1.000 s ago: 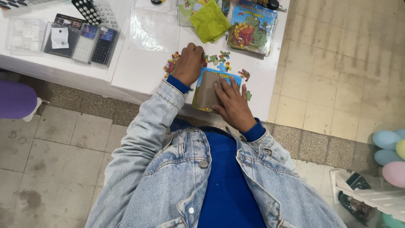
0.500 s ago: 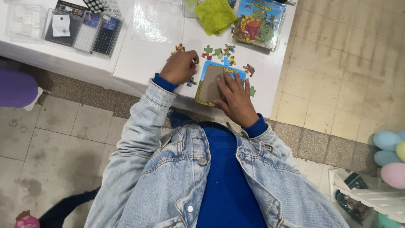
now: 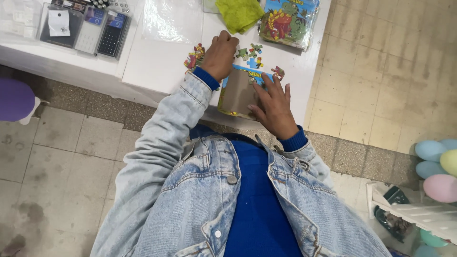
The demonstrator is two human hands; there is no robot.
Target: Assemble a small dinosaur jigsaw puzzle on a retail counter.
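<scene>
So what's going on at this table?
A person in a denim jacket leans over a white table, working on a jigsaw. The right hand rests on a brown puzzle board with a blue edge, while the left hand reaches among loose puzzle pieces. A dinosaur picture pack and a green cloth lie beyond.

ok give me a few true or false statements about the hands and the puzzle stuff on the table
1. The right hand rests on the puzzle board. True.
2. The left hand holds the green cloth. False: the cloth lies apart, farther back on the white table; the left hand is over the loose puzzle pieces.
3. The puzzle board is fully covered with pieces. False: most of it shows bare brown.
4. A dinosaur picture pack lies right of the green cloth. True.
5. The person wears a red jacket. False: it is a light blue denim jacket.
</scene>
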